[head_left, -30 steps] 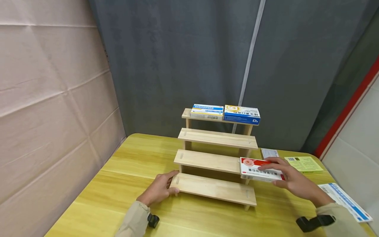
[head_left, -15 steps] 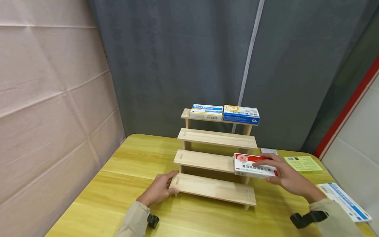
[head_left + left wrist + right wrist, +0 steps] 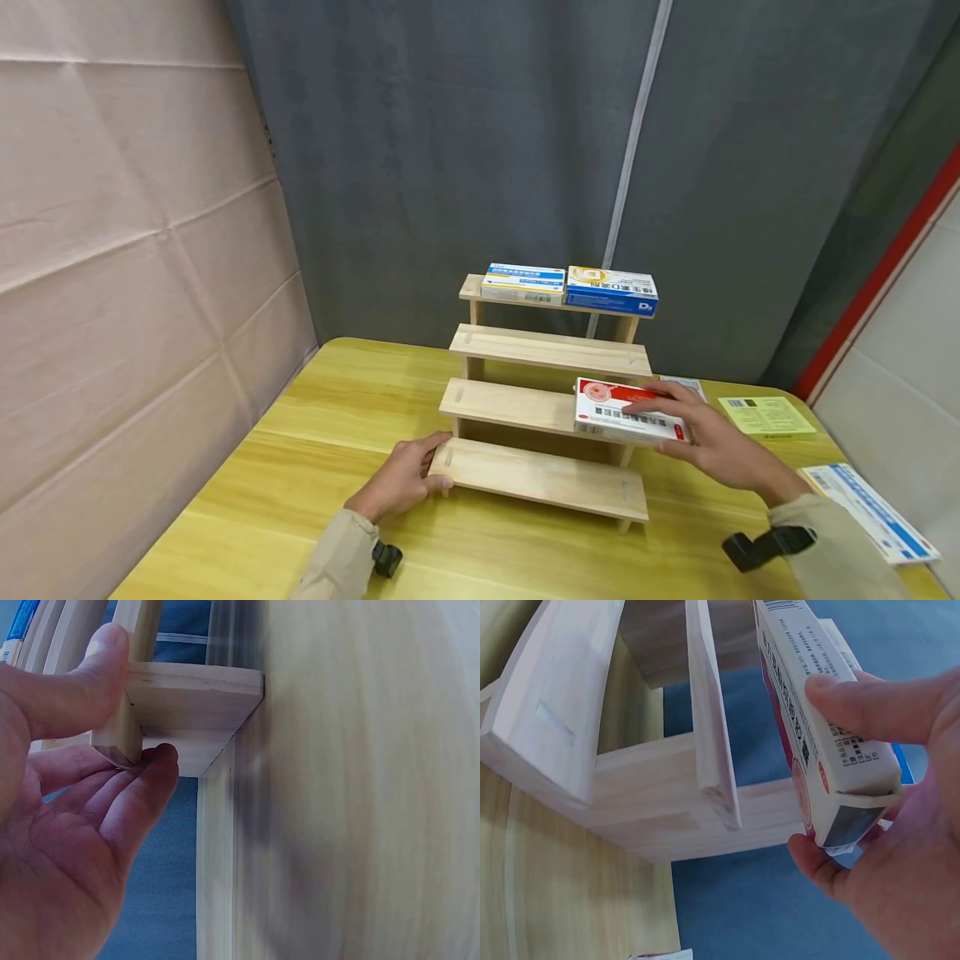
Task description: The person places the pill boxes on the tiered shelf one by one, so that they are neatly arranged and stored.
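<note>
Gripping a red-and-white carton (image 3: 606, 418) by its right end is our right hand (image 3: 716, 442), partly closed, with thumb on one side and fingers on the other. Carton position: over the right end of the third board down (image 3: 510, 404) of a four-step wooden rack (image 3: 551, 348), its printed face tipped toward us, its right end jutting past the board. The right wrist view shows a gap between carton and board; we cannot tell whether the far end touches.

Our left hand (image 3: 403, 477): pinching the left end of the lowest board (image 3: 536, 479), thumb on top, fingers bent beneath.

Top board (image 3: 471, 287): two boxes side by side, a white box with blue and yellow bands (image 3: 522, 285) at left, a blue-and-white box with a gold ring (image 3: 611, 292) at right.

Right of the rack, on the yellow wood-grain table (image 3: 285, 467): a pale box (image 3: 686, 385), partly screened by our right hand; a yellow-green pack (image 3: 767, 417), lying flat; a long white-and-blue box (image 3: 870, 510), its near edge beside our right sleeve (image 3: 832, 542).

Close obstacles: the second board down, just behind the carton. Backdrop: grey curtain (image 3: 450, 167); pinkish cloth (image 3: 135, 250) at left.
</note>
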`<state>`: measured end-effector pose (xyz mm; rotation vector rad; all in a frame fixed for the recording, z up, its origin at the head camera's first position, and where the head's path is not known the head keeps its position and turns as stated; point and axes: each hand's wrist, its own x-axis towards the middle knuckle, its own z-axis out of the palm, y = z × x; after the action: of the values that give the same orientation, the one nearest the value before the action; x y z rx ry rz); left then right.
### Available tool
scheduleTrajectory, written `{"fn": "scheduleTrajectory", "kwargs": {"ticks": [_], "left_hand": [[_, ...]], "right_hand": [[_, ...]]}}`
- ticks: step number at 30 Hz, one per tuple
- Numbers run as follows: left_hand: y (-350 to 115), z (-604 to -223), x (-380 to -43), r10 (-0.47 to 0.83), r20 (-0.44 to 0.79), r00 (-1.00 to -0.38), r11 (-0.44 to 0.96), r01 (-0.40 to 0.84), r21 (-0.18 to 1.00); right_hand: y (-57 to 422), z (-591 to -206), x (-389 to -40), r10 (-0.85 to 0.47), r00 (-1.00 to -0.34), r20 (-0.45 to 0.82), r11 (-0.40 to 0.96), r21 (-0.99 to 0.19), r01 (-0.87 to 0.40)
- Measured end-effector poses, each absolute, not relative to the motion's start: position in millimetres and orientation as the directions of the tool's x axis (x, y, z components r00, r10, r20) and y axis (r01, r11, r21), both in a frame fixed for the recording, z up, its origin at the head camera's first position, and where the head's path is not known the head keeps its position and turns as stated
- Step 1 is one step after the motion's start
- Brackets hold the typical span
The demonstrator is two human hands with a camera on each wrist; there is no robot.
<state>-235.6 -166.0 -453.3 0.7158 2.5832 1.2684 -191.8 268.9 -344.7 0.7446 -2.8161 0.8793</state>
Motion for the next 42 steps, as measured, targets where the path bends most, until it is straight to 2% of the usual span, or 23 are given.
{"fn": "scheduleTrajectory", "kwargs": {"ticks": [19, 34, 42], "left_hand": [[-167, -455, -237, 0.492, 0.059, -0.868, 0.535, 0.355, 0.767], [-167, -455, -237, 0.495, 0.052, -0.867, 0.542, 0.355, 0.762], [-167, -454, -237, 0.493, 0.065, -0.868, 0.551, 0.370, 0.748]], "right_hand": [[247, -327, -198, -0.477, -0.847, 0.235, 0.691, -0.495, -0.526], [220, -299, -211, -0.593, -0.751, 0.290, 0.679, -0.321, -0.660], [202, -291, -227, -0.583, -0.762, 0.282, 0.719, -0.259, -0.646]]}}
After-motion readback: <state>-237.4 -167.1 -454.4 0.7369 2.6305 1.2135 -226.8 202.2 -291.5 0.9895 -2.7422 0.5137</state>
